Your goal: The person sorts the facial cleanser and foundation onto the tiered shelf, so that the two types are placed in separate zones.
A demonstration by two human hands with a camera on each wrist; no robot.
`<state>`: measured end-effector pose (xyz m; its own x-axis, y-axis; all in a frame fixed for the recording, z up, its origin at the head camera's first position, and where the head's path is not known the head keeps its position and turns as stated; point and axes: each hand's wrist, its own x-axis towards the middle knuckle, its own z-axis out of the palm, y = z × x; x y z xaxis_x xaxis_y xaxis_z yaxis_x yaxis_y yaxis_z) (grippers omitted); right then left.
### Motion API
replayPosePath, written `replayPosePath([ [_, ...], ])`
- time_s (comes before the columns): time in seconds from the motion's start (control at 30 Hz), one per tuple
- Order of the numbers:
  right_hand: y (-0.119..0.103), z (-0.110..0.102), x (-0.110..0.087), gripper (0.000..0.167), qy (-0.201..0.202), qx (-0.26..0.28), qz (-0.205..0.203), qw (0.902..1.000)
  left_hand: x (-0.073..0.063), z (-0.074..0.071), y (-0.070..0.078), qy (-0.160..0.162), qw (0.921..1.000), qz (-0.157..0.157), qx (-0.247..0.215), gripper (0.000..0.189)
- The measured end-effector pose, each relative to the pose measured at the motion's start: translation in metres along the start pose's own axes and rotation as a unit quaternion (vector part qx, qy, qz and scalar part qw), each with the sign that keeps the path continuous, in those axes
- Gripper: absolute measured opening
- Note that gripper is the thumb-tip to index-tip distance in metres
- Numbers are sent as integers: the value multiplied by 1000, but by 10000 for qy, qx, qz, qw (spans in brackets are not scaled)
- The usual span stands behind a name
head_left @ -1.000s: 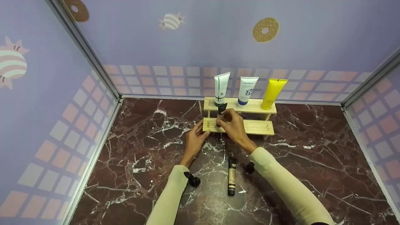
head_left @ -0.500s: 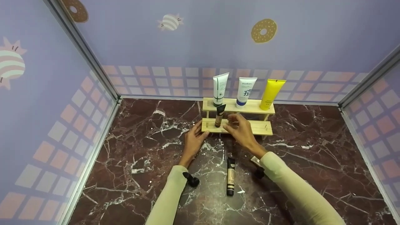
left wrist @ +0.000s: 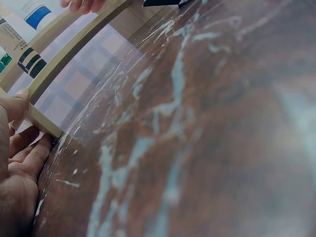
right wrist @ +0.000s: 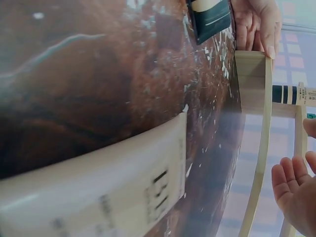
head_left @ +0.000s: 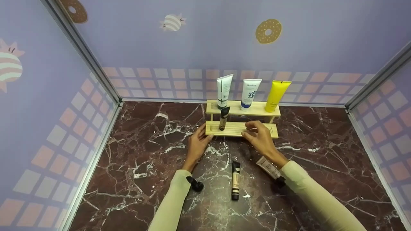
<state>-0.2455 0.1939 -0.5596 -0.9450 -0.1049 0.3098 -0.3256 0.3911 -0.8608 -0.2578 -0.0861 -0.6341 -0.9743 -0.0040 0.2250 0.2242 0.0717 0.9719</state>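
Observation:
A two-tier wooden display rack (head_left: 236,131) stands by the back wall. My left hand (head_left: 197,146) holds the left end of its lower tier, thumb at the front edge (left wrist: 17,101) and fingers around the side. On that lower tier, toward the left, a small black-capped beige tube (head_left: 223,119) stands upright. My right hand (head_left: 261,138) hovers at the lower tier's right half, fingers loosely bent, holding nothing. Upright on the upper tier are a white-and-green tube (head_left: 224,91), a white-and-blue tube (head_left: 251,94) and a yellow tube (head_left: 277,96).
A black-and-beige tube (head_left: 235,181) lies on the dark marbled tabletop (head_left: 144,192) in front of the rack. A pale tube with BB lettering (head_left: 268,167) lies under my right wrist, partly covered by the sleeve. Patterned walls (head_left: 205,41) enclose the table.
My right hand has let go of the small tube, which now stands on the lower tier, and has moved right. The BB tube has come into sight. The left hand stays put.

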Motion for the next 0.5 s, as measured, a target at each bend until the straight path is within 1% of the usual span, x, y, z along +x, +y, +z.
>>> replayPosePath([
  [0.17, 5, -8, -10, 32, -127, 7, 64, 9999, -2, 1, 0, 6, 9999, -68, -147, 65],
  [0.23, 6, -12, -13, 32, -159, -106, 95, 9998, -1, 1, 0, 13, 9997, -58, -228, 64],
  [0.43, 7, -24, -23, 34, -195, -531, 48, 9984, 0, 1, 0, 53, 9998, 20, -215, 63],
  [0.5, 8, -27, -27, 35, -203, -598, 41, 9980, 1, 1, -1, 45, 9998, 28, -201, 63],
])
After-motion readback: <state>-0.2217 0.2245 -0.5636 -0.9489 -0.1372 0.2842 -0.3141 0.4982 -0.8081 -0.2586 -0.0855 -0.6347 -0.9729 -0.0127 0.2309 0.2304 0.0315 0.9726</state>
